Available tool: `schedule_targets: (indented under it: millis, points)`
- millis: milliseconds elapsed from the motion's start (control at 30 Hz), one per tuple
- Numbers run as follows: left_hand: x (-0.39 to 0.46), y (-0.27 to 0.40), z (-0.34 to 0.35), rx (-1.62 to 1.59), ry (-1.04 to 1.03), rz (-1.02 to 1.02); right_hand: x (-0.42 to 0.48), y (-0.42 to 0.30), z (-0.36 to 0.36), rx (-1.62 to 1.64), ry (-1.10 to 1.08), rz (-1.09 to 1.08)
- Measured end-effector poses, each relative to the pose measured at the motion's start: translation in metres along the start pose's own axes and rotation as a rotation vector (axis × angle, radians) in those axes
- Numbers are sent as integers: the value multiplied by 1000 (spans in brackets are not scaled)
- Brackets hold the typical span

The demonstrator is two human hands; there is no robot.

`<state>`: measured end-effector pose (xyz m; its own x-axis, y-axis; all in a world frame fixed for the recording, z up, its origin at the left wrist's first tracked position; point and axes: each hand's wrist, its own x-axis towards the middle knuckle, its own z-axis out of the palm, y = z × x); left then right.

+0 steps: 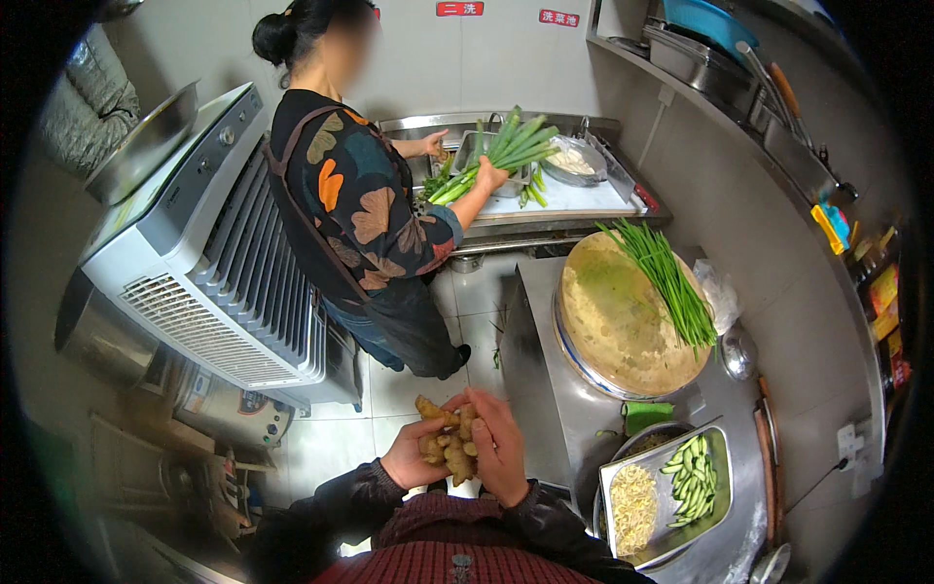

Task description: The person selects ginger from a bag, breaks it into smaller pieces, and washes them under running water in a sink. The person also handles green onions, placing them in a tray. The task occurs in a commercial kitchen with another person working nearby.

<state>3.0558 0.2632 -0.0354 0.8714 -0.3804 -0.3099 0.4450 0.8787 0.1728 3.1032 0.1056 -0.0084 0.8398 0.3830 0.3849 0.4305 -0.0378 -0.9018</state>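
Pieces of ginger root (454,447) are cupped between my two hands, low in the middle of the head view. My left hand (416,454) lies under them on the left side, palm up. On the right, my right hand (498,447) wraps round the ginger with its fingers bent over it. To the right stands a thick round chopping block (620,314), with a bunch of long green chives (664,285) across its far right edge. Nearer me, a steel tray (660,544) holds bean sprouts (633,509) and cut cucumber pieces (689,482).
A person (365,190) stands ahead at a sink counter (554,208), holding green leafy stalks (503,153). A large air cooler (241,277) stands on the left. The steel worktable (536,365) is on my right, beneath a long wall shelf (737,109).
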Motion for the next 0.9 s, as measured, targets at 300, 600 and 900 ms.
schedule_targets:
  millis: [300,600,900]
  points:
    - [-9,-7,-6,-153,-10,92,-15,35,-13,445,-14,289]
    - [11,-3,4,-92,67,214,-5,21,-37,755,98,576]
    - [16,-8,-7,-113,105,168,-22,41,-52,660,136,639]
